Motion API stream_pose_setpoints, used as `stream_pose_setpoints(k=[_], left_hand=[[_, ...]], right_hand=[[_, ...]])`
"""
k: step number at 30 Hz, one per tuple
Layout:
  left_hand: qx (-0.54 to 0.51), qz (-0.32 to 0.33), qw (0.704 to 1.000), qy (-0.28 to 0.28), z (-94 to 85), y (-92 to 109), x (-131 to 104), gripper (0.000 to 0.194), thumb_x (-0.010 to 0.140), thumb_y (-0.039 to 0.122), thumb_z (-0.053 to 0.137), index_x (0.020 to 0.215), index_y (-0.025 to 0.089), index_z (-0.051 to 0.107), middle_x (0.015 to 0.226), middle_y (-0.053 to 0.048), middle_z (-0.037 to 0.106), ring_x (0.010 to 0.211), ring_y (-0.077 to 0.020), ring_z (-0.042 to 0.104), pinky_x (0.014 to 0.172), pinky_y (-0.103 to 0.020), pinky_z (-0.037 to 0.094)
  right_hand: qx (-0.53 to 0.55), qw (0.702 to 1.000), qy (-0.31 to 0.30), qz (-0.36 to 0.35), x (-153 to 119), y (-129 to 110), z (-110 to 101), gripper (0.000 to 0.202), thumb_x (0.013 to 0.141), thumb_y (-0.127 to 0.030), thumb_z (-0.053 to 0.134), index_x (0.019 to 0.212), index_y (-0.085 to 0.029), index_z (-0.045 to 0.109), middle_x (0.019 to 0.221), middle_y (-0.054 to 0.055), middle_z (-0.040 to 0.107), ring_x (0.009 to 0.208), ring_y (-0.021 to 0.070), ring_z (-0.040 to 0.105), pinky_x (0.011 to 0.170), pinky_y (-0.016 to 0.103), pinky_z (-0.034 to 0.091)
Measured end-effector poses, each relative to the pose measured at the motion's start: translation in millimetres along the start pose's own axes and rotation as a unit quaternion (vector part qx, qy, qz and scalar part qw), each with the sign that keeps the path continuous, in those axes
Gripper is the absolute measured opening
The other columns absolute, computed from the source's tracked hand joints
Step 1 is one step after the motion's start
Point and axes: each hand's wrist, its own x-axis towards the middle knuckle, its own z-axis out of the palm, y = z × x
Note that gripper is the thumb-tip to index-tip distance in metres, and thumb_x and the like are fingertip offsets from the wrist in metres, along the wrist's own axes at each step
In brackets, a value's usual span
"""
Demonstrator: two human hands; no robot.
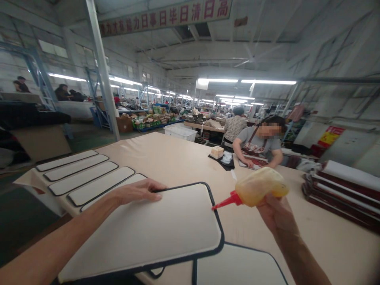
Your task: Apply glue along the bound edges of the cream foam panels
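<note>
Holding a bottle [261,186] to the big panel [160,225]

We had the big panel in our left hand [142,192], with the thumb on top and the fingers curled round its far edge. We think that was to keep it steady and leave its right end free. Our right hand [276,208] was wrapped round the bottle, to the right of the big panel. The bottle lay on its side in our grip, with its red tip [227,200] at the panel's black edge [220,225]. We guessed it was tipped so what was inside could run down to the tip. We could not tell if the tip touched.

Below the right end of the big panel, we saw part of a second panel [237,263]. To its left, thin panels [84,178] lay side by side on the table [148,150], maybe so each was easy to reach. Beyond the big panel, a person [258,138] in a grey top bent over the same table.

High up past the big panel hung a long sign [166,18] with red Chinese writing. We could read 日事日毕日清日高 on it, but its left end was hard to make out. A red and yellow poster [331,136], far off to the right of the big panel, was too small for us to read. We saw no words on the bottle.
</note>
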Motion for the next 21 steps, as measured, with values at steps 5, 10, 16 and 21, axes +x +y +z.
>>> stream_pose_setpoints(k=[5, 10, 16, 21], left_hand=[[-0.013, -0.013, 1.0, -0.015, 5.2, 9.7, -1.6, 0.031, 0.069, 0.036, 0.069, 0.093, 0.017, 0.073, 0.093, -0.006, 0.072, 0.08, -0.0245, 0.067, 0.065, -0.025, 0.051], [-0.051, -0.005, 0.999, 0.017, 1.3, -0.8, 1.7, 0.03, 0.065, 0.028, 0.073, 0.093, 0.017, 0.074, 0.094, -0.007, 0.073, 0.086, -0.0273, 0.067, 0.071, -0.029, 0.054], [-0.056, 0.001, 0.996, 0.075, -2.8, -15.3, 5.8, 0.03, 0.063, 0.023, 0.076, 0.092, 0.019, 0.075, 0.09, -0.006, 0.073, 0.09, -0.0281, 0.066, 0.073, -0.03, 0.054], [-0.063, 0.0, 0.991, 0.119, -0.7, -22.2, 8.5, 0.031, 0.061, 0.022, 0.078, 0.091, 0.02, 0.075, 0.087, -0.006, 0.073, 0.089, -0.0287, 0.066, 0.073, -0.032, 0.054]], right_hand=[[-0.01, 1.0, -0.019, 0.0, -0.1, -4.2, -4.7, 0.048, 0.044, -0.031, 0.086, 0.086, -0.02, 0.067, 0.083, 0.008, 0.067, 0.079, 0.028, 0.062, 0.083, 0.054, 0.046], [-0.024, 0.999, -0.017, 0.013, -3.8, -8.9, -10.6, 0.048, 0.039, -0.034, 0.087, 0.08, -0.019, 0.067, 0.078, 0.009, 0.068, 0.072, 0.0277, 0.063, 0.082, 0.054, 0.047], [-0.031, 0.999, -0.008, 0.017, -7.7, -12.1, -18.5, 0.049, 0.039, -0.037, 0.086, 0.08, -0.02, 0.068, 0.079, 0.01, 0.068, 0.077, 0.0318, 0.064, 0.082, 0.056, 0.046], [-0.036, 0.999, -0.008, 0.025, -11.6, -14.4, -25.0, 0.054, 0.039, -0.038, 0.087, 0.086, -0.02, 0.068, 0.078, 0.01, 0.068, 0.077, 0.0324, 0.064, 0.082, 0.056, 0.046]])
